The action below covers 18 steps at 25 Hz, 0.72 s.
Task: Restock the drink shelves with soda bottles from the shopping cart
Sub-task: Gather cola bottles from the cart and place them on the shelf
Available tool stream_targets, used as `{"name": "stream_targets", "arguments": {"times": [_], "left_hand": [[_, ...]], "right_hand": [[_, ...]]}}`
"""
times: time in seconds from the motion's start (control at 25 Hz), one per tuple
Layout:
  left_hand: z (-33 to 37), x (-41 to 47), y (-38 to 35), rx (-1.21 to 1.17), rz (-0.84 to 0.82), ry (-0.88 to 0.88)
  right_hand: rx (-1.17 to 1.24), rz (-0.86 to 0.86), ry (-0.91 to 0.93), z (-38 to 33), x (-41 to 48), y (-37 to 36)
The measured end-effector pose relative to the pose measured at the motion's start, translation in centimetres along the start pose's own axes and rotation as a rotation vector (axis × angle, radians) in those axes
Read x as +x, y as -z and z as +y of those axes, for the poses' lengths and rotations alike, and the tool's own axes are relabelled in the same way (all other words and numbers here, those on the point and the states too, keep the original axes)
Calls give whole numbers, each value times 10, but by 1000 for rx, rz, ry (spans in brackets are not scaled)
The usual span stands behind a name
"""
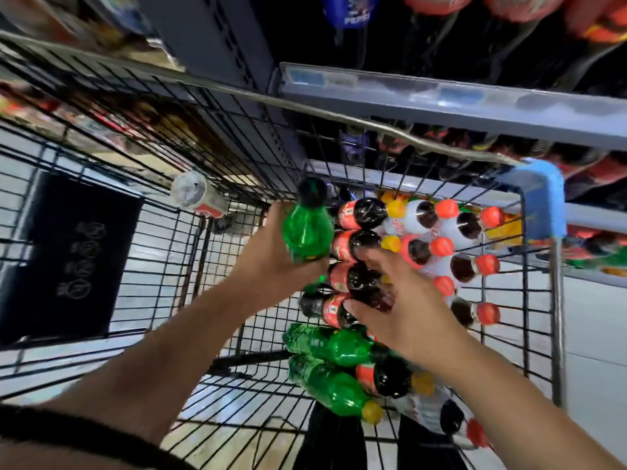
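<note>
Fingers of left hand (268, 252) gripping green bottle (307, 232), dark cap, right hand (407, 317) splayed over cola bottles (361, 210)

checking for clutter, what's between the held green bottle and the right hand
Dark cola bottles with red labels, lying in the cart; the head view shows it.

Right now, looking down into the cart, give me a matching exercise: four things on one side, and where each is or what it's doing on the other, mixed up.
Things:
1. left hand
2. right hand
3. yellow-capped green bottle
4. pale bottle

Place or state:
A. lies alone at the far left of the cart
B. fingers spread over dark cola bottles
C. grips a dark-capped green bottle
D. lies at the cart's near end

Pairs: 1-C, 2-B, 3-D, 4-A
</note>
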<state>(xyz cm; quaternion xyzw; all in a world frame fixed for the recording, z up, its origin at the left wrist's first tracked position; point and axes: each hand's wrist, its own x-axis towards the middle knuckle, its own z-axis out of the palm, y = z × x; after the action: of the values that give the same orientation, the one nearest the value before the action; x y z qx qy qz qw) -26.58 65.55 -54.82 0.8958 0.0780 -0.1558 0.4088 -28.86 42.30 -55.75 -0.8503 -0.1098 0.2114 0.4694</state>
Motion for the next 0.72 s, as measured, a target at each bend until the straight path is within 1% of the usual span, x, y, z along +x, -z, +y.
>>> {"name": "stream_targets", "arguments": {"times": [0.08, 0.16, 0.32, 0.4, 0.6, 0.68, 0.72], "left_hand": [[21, -23, 6, -141, 1, -21], [35, -41, 10, -242, -16, -19], [45, -57, 18, -489, -132, -3], [50, -59, 19, -518, -193, -4], [55, -52, 7, -581, -424, -31], [49, -41, 0, -562, -457, -46], [42, -36, -5, -532, -423, -21]], "right_hand": [[23, -14, -53, -12, -6, -12], [113, 1, -67, -21, -17, -22], [224, 52, -104, -32, -38, -30], [254, 59, -131, -36, -46, -27], [351, 71, -174, -29, -58, -14], [366, 54, -196, -21, -63, -3], [382, 44, -212, -16, -65, 3]]}}
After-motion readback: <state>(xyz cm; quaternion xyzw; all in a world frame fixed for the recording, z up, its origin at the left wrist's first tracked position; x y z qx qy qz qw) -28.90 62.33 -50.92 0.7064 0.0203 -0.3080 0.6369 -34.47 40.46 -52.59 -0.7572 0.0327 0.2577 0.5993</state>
